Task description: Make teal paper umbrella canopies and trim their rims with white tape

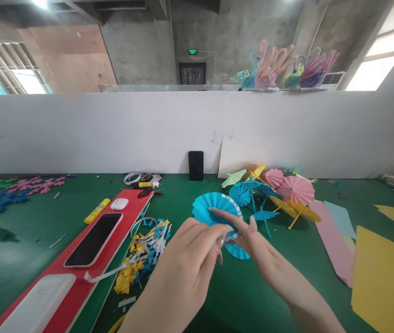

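A round blue pleated paper (205, 203) with white strips along its right edge is in front of me, above the green table. My left hand (197, 254) is closed, its fingertips pinched at the lower right edge of this paper. Over the paper's face stretches the index finger of my right hand (243, 231), whose thumb points up; it grips the right edge, and its other fingers are mostly hidden. Just beneath my fingers, another blue pleated paper (237, 252) shows in part. Small paper umbrellas (252, 189) in blue, yellow, pink and green lie behind my right hand.
Left of my hands are paper scraps (141, 254), a red board (89, 273) bearing a phone (94, 240) and a white power bank (39, 303), and a glue stick (97, 211). Coloured paper sheets (384, 277) lie right. A black phone (196, 165) leans against the white partition (113, 134).
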The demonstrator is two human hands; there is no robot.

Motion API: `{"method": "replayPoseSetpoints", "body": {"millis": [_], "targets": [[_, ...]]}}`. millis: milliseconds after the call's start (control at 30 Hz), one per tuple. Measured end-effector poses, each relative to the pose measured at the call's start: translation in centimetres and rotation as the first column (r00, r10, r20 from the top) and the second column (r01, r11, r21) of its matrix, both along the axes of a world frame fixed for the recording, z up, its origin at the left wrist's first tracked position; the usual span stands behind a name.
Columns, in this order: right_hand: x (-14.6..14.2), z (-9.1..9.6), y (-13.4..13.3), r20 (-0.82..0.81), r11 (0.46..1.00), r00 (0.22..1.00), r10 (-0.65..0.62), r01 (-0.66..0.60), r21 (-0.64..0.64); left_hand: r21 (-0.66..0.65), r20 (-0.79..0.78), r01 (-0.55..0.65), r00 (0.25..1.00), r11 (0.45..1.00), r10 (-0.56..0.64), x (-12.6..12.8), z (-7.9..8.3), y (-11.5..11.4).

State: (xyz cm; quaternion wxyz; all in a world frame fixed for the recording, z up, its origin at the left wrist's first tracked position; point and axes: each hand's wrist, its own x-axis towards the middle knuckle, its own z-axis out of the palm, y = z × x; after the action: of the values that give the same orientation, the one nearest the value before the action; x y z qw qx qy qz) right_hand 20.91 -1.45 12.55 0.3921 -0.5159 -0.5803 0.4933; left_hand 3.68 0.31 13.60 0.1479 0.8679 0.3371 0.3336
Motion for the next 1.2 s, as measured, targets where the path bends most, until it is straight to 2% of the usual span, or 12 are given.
{"method": "replayPoseSetpoints", "body": {"millis": [100, 200, 333, 533, 700, 800, 900, 1100, 1200], "targets": [[0.5, 0.1, 0.4, 0.105, 0.991, 0.992, -0.070, 0.056, 0.125, 0.112, -0.030, -0.010, 0.999, 0.994, 0.013, -0.2, 0.1, 0.2], [1.2, 0.2, 0.6, 0.188, 0.985, 0.982, -0.002, -0.030, 0.171, 0.229, -0.081, -0.004, 0.996, 0.973, 0.024, -0.3, 0.2, 0.4], [2.0, 0.2, 0.3, 0.145, 0.986, 0.989, 0.034, -0.058, 0.159, 0.341, -0.151, 0.000, 0.987, 0.940, 0.055, -0.4, 0.0, 0.7], [2.6, 0.0, -0.2, 0.065, 0.998, 0.997, 0.035, -0.038, 0.051, 0.473, -0.235, 0.014, 0.966, 0.881, 0.111, -0.2, 0.1, 0.9], [2.5, 0.6, -0.1, -0.047, 0.997, 0.997, 0.065, -0.063, 0.037, 0.512, -0.236, 0.003, 0.962, 0.859, 0.137, -0.2, -0.2, 1.1], [2.3, 1.0, 0.0, -0.023, 0.997, 0.997, 0.077, -0.076, 0.015, 0.541, -0.240, 0.006, 0.960, 0.841, 0.147, -0.2, -0.3, 1.1], [2.2, 1.0, 0.1, 0.015, 0.996, 0.997, 0.076, -0.077, 0.044, 0.542, -0.247, 0.001, 0.956, 0.840, 0.158, -0.1, -0.3, 1.1], [2.1, 0.7, 0.1, 0.123, 0.989, 0.987, 0.099, -0.111, 0.098, 0.444, -0.239, -0.002, 0.963, 0.896, 0.121, 0.0, -0.2, 1.0], [1.9, 0.6, -0.2, 0.189, 0.987, 0.980, 0.053, -0.080, 0.137, 0.362, -0.209, -0.032, 0.971, 0.932, 0.115, -0.2, 0.2, 0.8]]}}
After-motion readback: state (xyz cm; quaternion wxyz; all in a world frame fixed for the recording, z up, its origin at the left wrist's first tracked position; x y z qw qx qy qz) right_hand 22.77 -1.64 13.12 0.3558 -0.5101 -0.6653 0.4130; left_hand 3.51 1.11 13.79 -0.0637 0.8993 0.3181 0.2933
